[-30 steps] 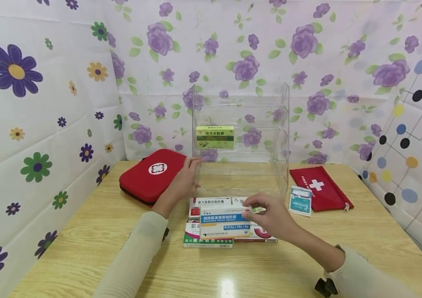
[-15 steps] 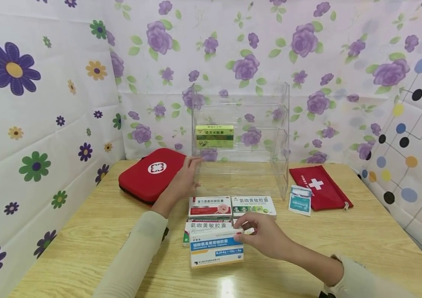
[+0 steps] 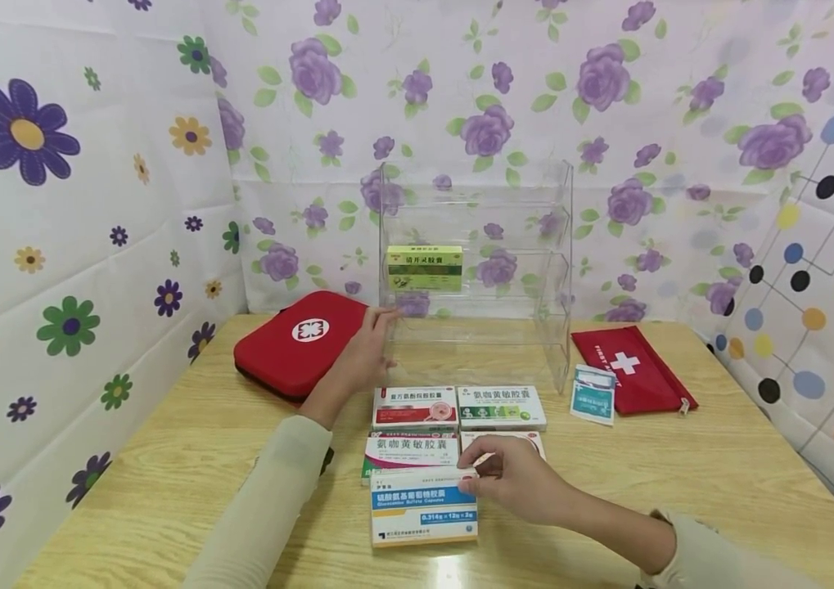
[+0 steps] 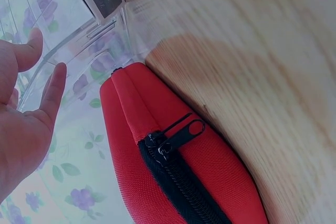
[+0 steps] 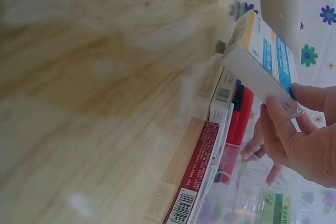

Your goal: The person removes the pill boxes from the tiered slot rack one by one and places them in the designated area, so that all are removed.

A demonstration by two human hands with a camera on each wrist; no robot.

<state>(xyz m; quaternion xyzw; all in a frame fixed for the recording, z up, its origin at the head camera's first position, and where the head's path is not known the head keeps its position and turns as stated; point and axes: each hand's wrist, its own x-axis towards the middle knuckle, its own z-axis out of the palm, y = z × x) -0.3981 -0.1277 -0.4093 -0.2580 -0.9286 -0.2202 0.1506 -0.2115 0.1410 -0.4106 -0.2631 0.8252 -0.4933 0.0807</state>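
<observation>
My right hand [image 3: 516,483] pinches a white and blue medicine box [image 3: 424,515] at its upper right corner. The box faces me, in front of several flat medicine boxes; in the right wrist view this held box [image 5: 265,59] is tilted. My left hand [image 3: 367,353] rests at the left side of a clear acrylic rack [image 3: 475,331]. In the left wrist view the left hand [image 4: 26,124] has extended, spread fingers beside the panel. A green and yellow medicine box [image 3: 426,270] stands in the rack. White boxes with red [image 3: 414,406] and green [image 3: 502,406] prints lie before it.
A red hard case [image 3: 302,343] lies left of the rack, close to my left forearm. Right of the rack lie a red first aid pouch [image 3: 633,372] and small sachets [image 3: 593,395]. Patterned cloth walls [image 3: 486,82] surround the wooden table [image 3: 608,458].
My right hand has brought the white and blue box toward me and slightly left, from over the other boxes, uncovering more of them. The left hand has stayed at the rack.
</observation>
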